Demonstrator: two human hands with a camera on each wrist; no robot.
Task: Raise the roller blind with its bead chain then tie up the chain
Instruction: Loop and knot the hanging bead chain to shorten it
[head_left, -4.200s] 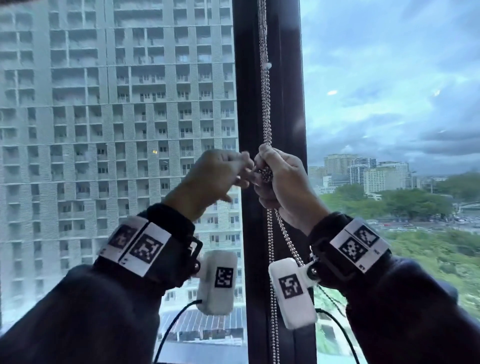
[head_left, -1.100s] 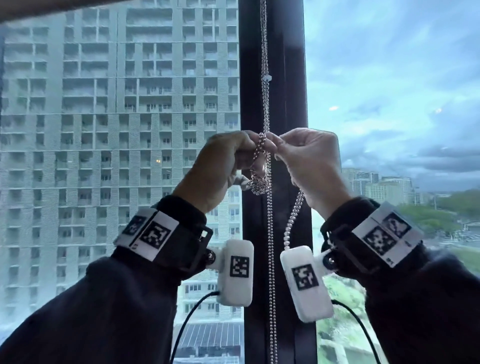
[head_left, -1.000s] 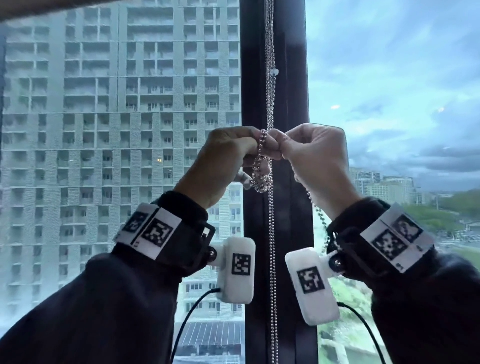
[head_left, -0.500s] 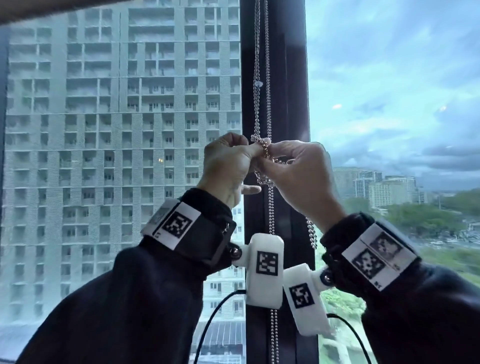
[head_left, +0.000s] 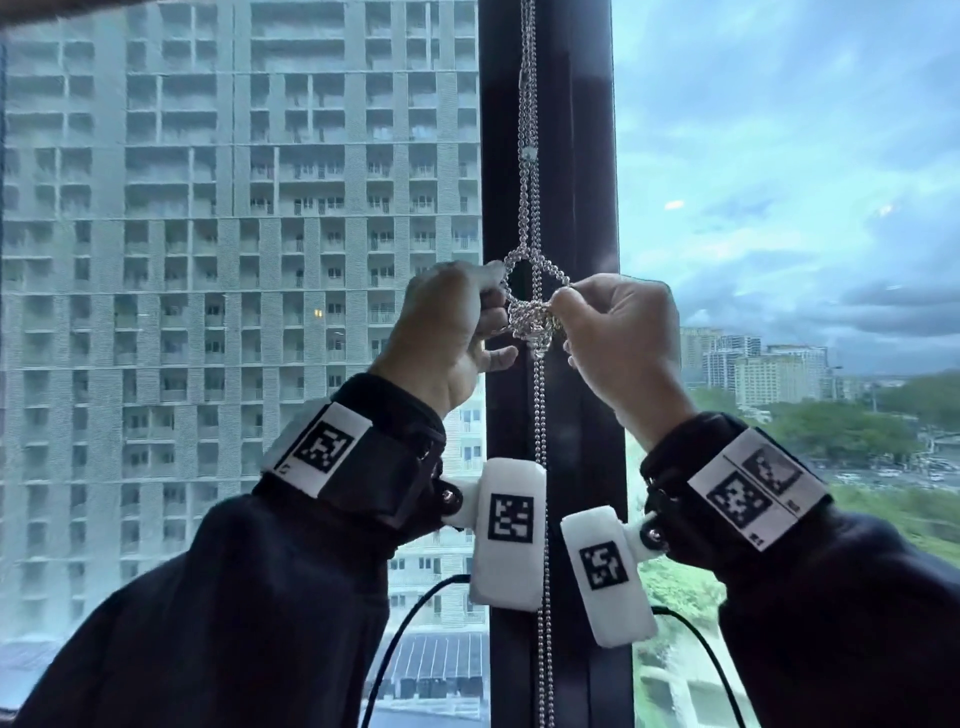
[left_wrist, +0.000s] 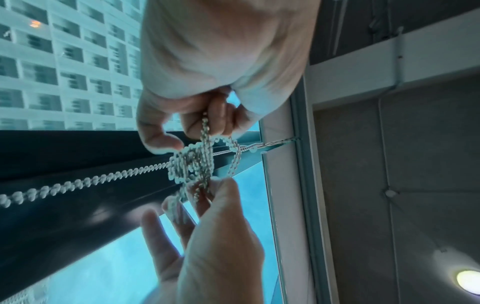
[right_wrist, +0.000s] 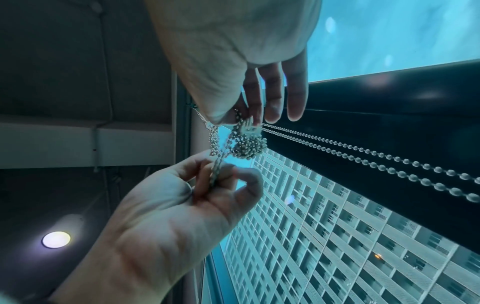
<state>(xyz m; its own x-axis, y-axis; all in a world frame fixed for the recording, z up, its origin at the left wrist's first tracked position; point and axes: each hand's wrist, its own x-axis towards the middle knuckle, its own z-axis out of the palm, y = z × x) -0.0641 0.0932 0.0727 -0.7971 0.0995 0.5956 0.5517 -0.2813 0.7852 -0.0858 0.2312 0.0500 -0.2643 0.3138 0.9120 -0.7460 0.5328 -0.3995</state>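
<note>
Bead chain (head_left: 535, 317) bunched into a knot with a loop above (against the dark window mullion (head_left: 571, 208)), my left hand (head_left: 447, 332) and right hand (head_left: 621, 338) each pinching one side.

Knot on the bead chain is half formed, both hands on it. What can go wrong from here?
1. The knot looks loose, with an open loop above it; it may slip apart if either grip lets go early.
2. The left hand and right hand only pinch the bead chain at the fingertips; smooth beads could slide out.
3. A hard pull might jerk the blind.
</note>
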